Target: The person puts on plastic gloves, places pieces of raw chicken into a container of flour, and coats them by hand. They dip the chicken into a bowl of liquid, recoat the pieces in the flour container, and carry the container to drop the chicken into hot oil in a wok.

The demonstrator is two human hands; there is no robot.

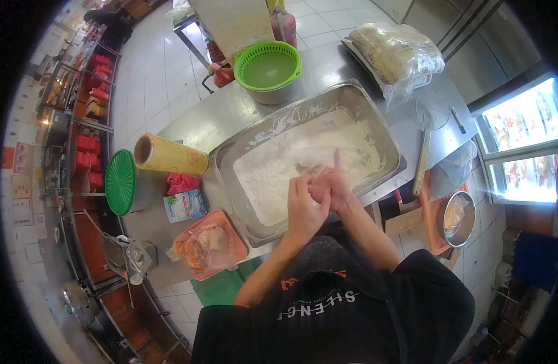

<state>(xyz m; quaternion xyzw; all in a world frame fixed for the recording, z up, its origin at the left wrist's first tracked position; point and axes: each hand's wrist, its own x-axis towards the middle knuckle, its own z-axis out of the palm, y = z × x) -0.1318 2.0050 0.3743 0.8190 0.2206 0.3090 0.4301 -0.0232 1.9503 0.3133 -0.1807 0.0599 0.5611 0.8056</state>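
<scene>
A deep metal tray (230, 159) holding white flour (261, 176) stands on the steel table. Over its near side my two hands are together, touching each other. My left hand (305, 203) has its fingers bent against the other palm. My right hand (335, 187) has its thumb raised and its other fingers curled towards the left one. Pale, flour-coated stuff shows at the fingertips; whether the hands hold it cannot be made out.
Around the tray are a green basket (268, 67), a plastic-wrap roll (173, 155), a green lid (120, 182), a pink tray (211, 244) with bagged food, a large plastic bag (391, 54) and a long-handled tool (421, 162). A metal bowl (459, 219) sits at the right.
</scene>
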